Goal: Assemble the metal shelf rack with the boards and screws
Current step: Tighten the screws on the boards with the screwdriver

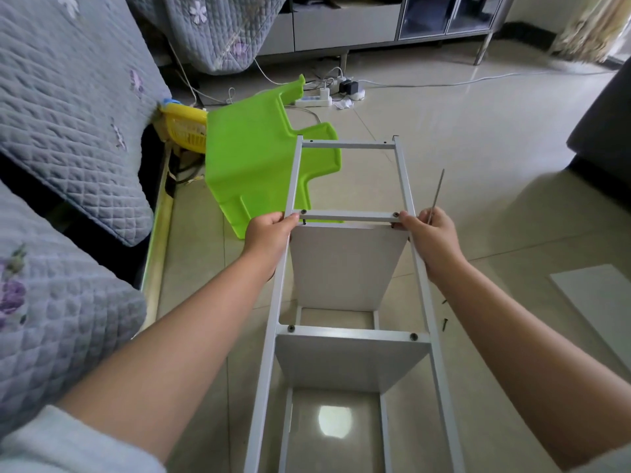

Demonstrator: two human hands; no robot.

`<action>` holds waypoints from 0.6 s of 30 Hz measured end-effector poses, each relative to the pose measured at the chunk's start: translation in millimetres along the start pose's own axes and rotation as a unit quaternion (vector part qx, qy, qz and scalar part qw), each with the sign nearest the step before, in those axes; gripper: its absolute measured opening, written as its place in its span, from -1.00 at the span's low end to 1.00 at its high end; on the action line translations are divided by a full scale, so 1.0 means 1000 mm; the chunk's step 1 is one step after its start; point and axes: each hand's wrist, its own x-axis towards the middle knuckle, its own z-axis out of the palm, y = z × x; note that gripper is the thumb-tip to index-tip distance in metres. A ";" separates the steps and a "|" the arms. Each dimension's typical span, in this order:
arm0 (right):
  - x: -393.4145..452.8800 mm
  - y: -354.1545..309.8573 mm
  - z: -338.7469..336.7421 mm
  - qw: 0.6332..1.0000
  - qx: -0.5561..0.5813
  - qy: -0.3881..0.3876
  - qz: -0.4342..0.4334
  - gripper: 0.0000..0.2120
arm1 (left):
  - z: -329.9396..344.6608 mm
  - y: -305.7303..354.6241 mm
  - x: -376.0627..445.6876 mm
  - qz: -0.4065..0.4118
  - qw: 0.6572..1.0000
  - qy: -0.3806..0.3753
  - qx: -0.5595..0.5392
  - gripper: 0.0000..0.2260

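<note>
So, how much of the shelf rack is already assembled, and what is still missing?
Done: two boards sit in the metal frame, the near board and the middle board. In hand: the left hand and right hand grip the rails at the middle crossbar; the right also holds a thin tool. Left: the far crossbar has no board; loose screws lie on the floor.

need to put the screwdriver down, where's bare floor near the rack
Bare tiles lie right of the rack, between the right hand and the loose white board. The left is crowded: green stool and sofa. Loose screws lie beside the right rail.
</note>
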 end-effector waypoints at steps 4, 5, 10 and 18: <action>-0.002 -0.001 0.001 1.000 0.015 0.005 0.011 -0.62 | 0.000 0.000 -0.003 -0.002 1.000 0.010 -0.002 -0.73; -0.004 -0.002 0.001 1.000 0.013 0.005 0.011 -0.62 | 0.000 0.000 -0.004 -0.003 1.000 0.011 0.000 -0.72; -0.010 -0.005 0.001 1.000 0.008 0.005 0.009 -0.62 | -0.001 0.002 -0.007 -0.001 1.000 0.023 0.016 -0.65; -0.011 -0.003 -0.001 1.000 0.015 0.007 0.008 -0.63 | -0.006 0.011 -0.004 0.168 0.945 -0.014 0.281 -0.66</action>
